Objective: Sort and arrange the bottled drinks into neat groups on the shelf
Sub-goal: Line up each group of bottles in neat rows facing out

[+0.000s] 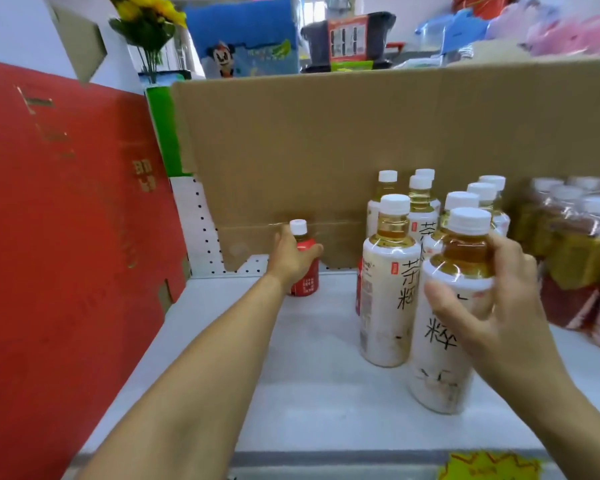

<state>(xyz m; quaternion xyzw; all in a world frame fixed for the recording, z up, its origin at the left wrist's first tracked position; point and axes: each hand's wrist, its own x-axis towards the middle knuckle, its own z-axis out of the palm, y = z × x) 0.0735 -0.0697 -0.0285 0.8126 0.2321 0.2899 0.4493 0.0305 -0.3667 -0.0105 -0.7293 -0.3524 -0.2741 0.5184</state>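
Sorting progress: white-labelled bottles are standing grouped in rows against the cardboard box (361,133); wrapped packs (575,258) are sitting just right of that group; red ones are not yet gathered, I judge.
Shelf (309,358): lying white and mostly bare in front of the cardboard box, left part open.
White-label bottle (444,341): standing nearest the camera, furthest from the cardboard box; amber drink, white cap.
Right hand (499,306): wrapping thumb and fingers around that bottle's shoulder.
Left hand (293,258): closing around the red bottle.
Red bottle (307,278): standing alone, close to the cardboard box, left of the group.
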